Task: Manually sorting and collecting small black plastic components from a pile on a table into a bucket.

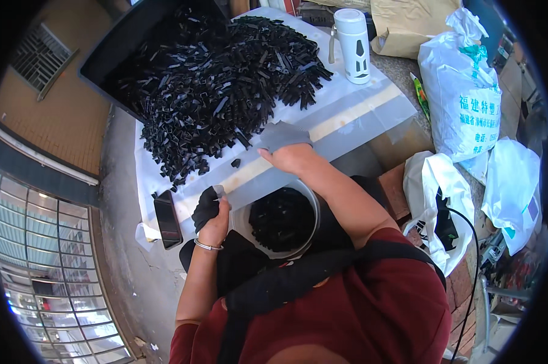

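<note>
My right hand (289, 147), its fingers in a grey covering, reaches over the near edge of a large pile of small black plastic pieces (225, 79). Its thumb stands apart from the flattened fingers, and I see nothing held. My left hand (211, 213), with a dark covering on the fingers and a silver bangle at the wrist, is curled closed left of a white bucket (315, 221). Whatever it may hold is hidden. Inside the bucket, between my legs, lie more black pieces (281, 218). One loose piece (235, 163) lies between my hands on the sheet-covered table.
A black bin (113, 67) lies tipped behind the pile. A phone (167, 219) sits at the table's left edge, a white bottle (351, 47) at the far right. White sacks (462, 91) and an open plastic bag (435, 209) stand to the right, near a black cable (475, 242).
</note>
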A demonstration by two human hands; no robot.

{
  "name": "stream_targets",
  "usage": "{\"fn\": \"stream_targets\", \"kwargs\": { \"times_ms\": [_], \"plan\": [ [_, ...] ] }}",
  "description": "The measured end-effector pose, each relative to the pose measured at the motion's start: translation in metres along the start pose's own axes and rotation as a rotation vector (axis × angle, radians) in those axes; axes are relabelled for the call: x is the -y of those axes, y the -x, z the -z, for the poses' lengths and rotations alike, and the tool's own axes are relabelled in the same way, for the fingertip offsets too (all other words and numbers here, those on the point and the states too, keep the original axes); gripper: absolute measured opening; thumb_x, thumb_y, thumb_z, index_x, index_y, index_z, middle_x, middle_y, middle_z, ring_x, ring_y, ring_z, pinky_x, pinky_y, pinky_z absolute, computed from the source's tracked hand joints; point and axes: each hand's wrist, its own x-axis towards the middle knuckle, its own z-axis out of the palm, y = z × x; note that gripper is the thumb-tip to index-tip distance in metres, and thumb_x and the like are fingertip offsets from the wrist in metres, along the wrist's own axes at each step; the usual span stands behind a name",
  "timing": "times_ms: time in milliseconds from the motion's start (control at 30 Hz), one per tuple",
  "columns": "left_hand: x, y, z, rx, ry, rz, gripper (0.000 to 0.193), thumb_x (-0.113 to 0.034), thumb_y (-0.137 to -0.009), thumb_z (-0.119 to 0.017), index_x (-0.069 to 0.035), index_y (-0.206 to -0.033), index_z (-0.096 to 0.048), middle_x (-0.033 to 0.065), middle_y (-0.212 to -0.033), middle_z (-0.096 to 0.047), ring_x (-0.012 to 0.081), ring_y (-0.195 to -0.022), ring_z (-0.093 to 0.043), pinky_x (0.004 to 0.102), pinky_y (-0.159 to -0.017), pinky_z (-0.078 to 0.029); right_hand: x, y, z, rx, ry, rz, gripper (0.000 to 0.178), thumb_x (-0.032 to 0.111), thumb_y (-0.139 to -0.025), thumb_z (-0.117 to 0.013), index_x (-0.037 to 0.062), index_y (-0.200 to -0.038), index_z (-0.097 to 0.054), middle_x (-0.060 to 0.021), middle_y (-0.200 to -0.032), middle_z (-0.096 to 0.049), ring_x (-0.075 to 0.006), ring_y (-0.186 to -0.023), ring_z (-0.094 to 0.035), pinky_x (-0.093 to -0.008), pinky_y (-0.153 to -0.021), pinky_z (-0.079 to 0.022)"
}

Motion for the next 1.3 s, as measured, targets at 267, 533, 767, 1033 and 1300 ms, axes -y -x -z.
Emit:
{"fn": "stream_targets", "kwargs": {
  "times_ms": [267,533,767,1033,1300],
  "plan": [
    [-0.034,-0.027,-0.032,0.054,-0.279,-0.203,0.034,-0.023,-0.077,-0.059,-0.004,-0.104,-0.054,0.0117,-0.091,-0.062,0.0286,-0.08,-0.06,0.0371,-0.073,-0.047,-0.051,-0.022,0.014,0.012,-0.098,-0.116,0.016,0.018,-0.078,-0.053,0.0061,-0.086,-0.06,-0.0143,-0.087,-0.06,-0.0318,-0.085,-0.056,-0.0426,-0.075,-0.045],
    [-0.025,-0.054,-0.039,-0.172,-0.481,-0.403,0.03,-0.02,-0.079,-0.056,-0.005,-0.106,-0.055,0.0125,-0.095,-0.061,0.0259,-0.086,-0.059,0.0342,-0.075,-0.046,-0.012,-0.028,-0.023,0.012,-0.014,0.047,0.015,0.011,-0.075,-0.049,0.0061,-0.08,-0.062,-0.0138,-0.082,-0.061,-0.0306,-0.077,-0.059,-0.0417,-0.065,-0.046],
    [-0.01,-0.062,-0.033,-0.055,-0.641,-0.317,0.033,-0.028,-0.077,-0.059,-0.007,-0.103,-0.057,0.0144,-0.093,-0.059,0.0293,-0.084,-0.058,0.0362,-0.074,-0.046,-0.01,-0.029,-0.009,0.174,0.019,-0.057,0.02,0.01,-0.075,-0.047,0.0077,-0.079,-0.067,-0.0128,-0.082,-0.064,-0.0274,-0.077,-0.063,-0.0378,-0.061,-0.048],
    [-0.006,-0.073,-0.04,-0.047,-0.637,-0.463,0.029,-0.023,-0.075,-0.055,-0.006,-0.098,-0.06,0.0144,-0.092,-0.061,0.0287,-0.084,-0.059,0.0356,-0.074,-0.047,-0.01,-0.013,-0.006,0.113,0.022,-0.047,0.019,0.01,-0.074,-0.049,0.0078,-0.078,-0.067,-0.012,-0.079,-0.064,-0.0271,-0.074,-0.062,-0.0386,-0.06,-0.048],
    [-0.011,-0.074,-0.048,-0.054,-0.696,-0.629,0.019,-0.014,-0.079,-0.05,-0.003,-0.09,-0.06,0.0144,-0.085,-0.06,0.0297,-0.077,-0.058,0.037,-0.068,-0.047,0.01,-0.021,-0.018,0.156,-0.049,-0.154,0.023,0.014,-0.074,-0.051,0.0065,-0.088,-0.067,-0.0124,-0.089,-0.063,-0.0276,-0.081,-0.06,-0.0394,-0.066,-0.043]
  ]
}}
